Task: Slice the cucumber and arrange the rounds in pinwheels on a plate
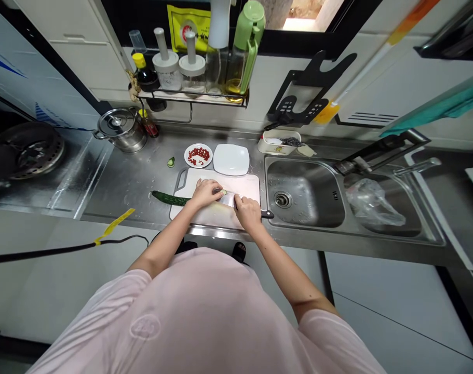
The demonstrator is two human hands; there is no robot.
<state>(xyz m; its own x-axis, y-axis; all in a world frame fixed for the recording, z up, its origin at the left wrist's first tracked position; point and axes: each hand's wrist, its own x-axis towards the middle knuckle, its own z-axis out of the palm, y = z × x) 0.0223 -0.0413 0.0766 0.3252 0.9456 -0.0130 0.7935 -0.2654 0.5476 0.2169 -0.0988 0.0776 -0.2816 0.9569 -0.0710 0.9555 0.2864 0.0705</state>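
A dark pan [24, 150] sits farthest left, well away from the cutting board [247, 184]. Nearer, behind and left of the board, stands a lidded steel pot [121, 127] with a small red bottle [150, 126] just beside it. A long green cucumber [168, 198] lies across the board's left edge, one end sticking out past it and the other passing under the left forearm. A cucumber stub [171, 162] rests behind and to the left of the board. Directly behind the board are a round plate [190, 151] of chopped red bits and, to its right, a white dish [231, 160]. The left hand [207, 191] is over the middle of the board, its fingers bent down and holding a pale green cut piece [224, 192]; whether that joins the long cucumber is hidden. The right hand [247, 210], near the board's right side, is clenched around the handle of a knife [267, 214], its blade close to the left fingertips. Right of the board come a box [280, 149] behind, the sink [314, 192] beside it, and, farthest off, a clear plastic bag [374, 202].
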